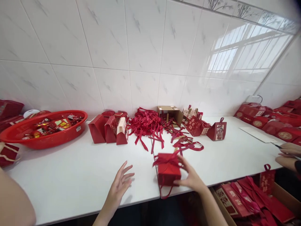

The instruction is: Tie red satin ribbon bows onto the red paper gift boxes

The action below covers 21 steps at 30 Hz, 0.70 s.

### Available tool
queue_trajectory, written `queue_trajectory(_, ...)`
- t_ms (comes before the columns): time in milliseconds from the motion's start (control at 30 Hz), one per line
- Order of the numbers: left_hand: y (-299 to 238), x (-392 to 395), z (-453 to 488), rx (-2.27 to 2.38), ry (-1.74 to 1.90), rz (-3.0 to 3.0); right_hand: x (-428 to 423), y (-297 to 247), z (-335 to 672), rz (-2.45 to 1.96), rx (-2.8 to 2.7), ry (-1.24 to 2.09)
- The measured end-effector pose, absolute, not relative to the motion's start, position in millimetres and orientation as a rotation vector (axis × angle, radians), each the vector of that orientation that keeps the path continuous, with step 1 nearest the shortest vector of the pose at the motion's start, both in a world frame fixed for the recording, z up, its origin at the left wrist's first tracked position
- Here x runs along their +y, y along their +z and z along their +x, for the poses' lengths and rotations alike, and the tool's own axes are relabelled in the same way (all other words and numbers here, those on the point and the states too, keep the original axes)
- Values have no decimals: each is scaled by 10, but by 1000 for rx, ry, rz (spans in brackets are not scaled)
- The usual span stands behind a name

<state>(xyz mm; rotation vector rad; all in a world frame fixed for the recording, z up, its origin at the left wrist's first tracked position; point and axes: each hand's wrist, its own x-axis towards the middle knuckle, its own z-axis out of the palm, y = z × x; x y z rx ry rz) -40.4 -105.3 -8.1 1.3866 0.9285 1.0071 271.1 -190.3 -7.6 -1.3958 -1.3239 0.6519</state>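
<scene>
My right hand (191, 175) grips the right side of a small red gift box (168, 172) close to the table's front edge. A red ribbon bow (168, 159) sits on the box's top, and a loop of ribbon hangs below its front. To the left, my left hand (122, 182) hovers over the white table with fingers spread and nothing in it. Behind the box lies a heap of red ribbons (145, 122), with more strands trailing to the right. Three upright gift boxes (110, 130) stand left of the heap.
A red basin (56, 135) of wrapped sweets is at the left. Finished-looking boxes (216, 130) stand back right, near an open cardboard box (172, 111). Below the front edge, a carton (256, 201) holds red boxes. Another person's hands (288, 153) are at far right.
</scene>
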Motion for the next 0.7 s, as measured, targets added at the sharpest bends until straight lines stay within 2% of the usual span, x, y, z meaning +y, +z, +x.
queue_trajectory(200,-224,-994,-429,1048,1031,1308,-1626,403,4041,-1619,-775,126)
queue_trajectory(333,-229,-1034,-408,1065,1066,1331,-1442,375,4496,-1805,-570,7)
queue_trajectory(467,-267,-1015,-423,1074,1046,1376,-1335,54,4395,-1918,-661,12)
queue_trajectory(700,-260,-963,-495,1083,807,1553,-1413,-546,3367,-1858,-1237,269)
